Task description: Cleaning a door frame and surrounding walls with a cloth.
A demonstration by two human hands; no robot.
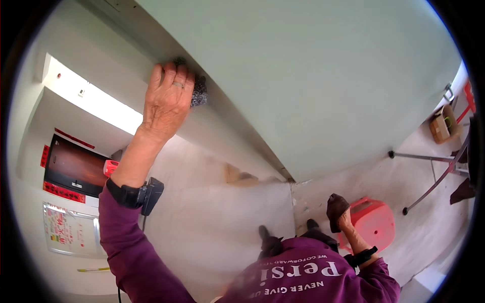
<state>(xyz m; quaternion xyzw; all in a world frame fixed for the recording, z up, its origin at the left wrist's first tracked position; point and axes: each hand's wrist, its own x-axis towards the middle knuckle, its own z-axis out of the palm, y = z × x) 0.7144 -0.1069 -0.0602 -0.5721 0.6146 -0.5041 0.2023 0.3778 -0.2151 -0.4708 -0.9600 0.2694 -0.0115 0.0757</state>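
Note:
My left hand [170, 91] is raised, its back towards the camera and a ring on one finger. It presses a dark pad with whitish specks [199, 92] to the narrow inner face of a pale green wall edge [223, 98]. A second dark bit of the pad shows beyond the fingertips. Low beside my body is my right hand [338, 213], covered by dark brown fabric; whether this is a glove or a held cloth cannot be told. A red plastic stool [375, 227] stands just beside that hand. Both wrists bear black straps.
A broad pale green wall panel [322, 87] fills the upper right. Metal legs on dark feet [424, 156] and a cardboard box [441, 127] stand at the right. Across the room at the left are a dark door [77, 164] with red strips and a whiteboard [72, 231] bearing writing.

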